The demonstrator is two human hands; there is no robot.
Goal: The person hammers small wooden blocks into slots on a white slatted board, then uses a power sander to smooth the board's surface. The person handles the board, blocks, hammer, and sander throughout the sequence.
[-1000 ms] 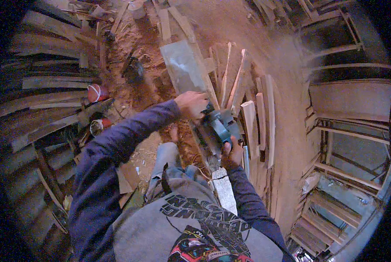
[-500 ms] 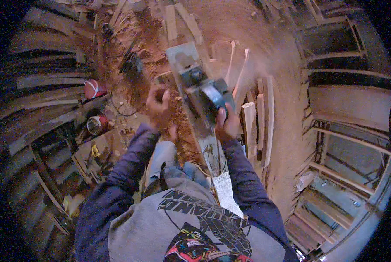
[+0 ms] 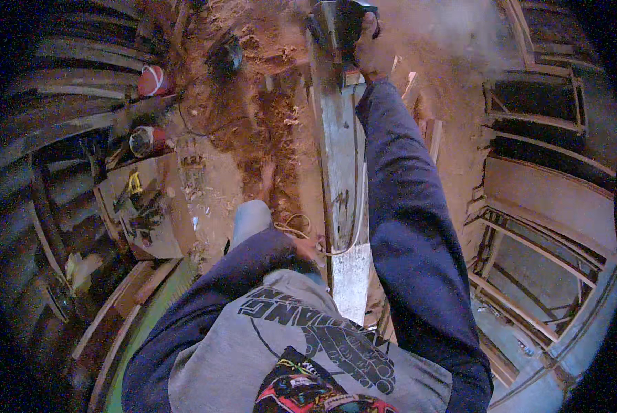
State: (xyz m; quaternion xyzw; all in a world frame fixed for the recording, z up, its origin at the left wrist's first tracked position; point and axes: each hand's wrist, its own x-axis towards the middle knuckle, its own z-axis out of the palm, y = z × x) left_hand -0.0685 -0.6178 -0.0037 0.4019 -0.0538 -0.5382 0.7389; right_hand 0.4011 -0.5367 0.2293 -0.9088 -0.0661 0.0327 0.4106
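At the far end of a long grey board [image 3: 339, 148], my right arm is stretched out. My right hand [image 3: 368, 51] is closed round the handle of a dark teal power tool [image 3: 329, 31]. It looks like a circular saw and is partly cut off by the upper edge. My left hand [image 3: 308, 250] is low by the near left side of the board, its fingers closed where a pale power cord [image 3: 293, 224] passes. The cord loops beside that hand, crosses the board and runs up along it. Part of the left hand is hidden by the sleeve.
Sawdust [image 3: 274, 131] covers the ground left of the board, and a dust cloud hangs at the upper right. Two red containers [image 3: 155, 81] stand left. Timber pieces [image 3: 432, 134] lie right of the board, and wooden frames [image 3: 539, 248] line the far right.
My right hand has pushed the power tool far forward along the board. My left hand has come back from mid-air to the cord near my body. My view has shifted.
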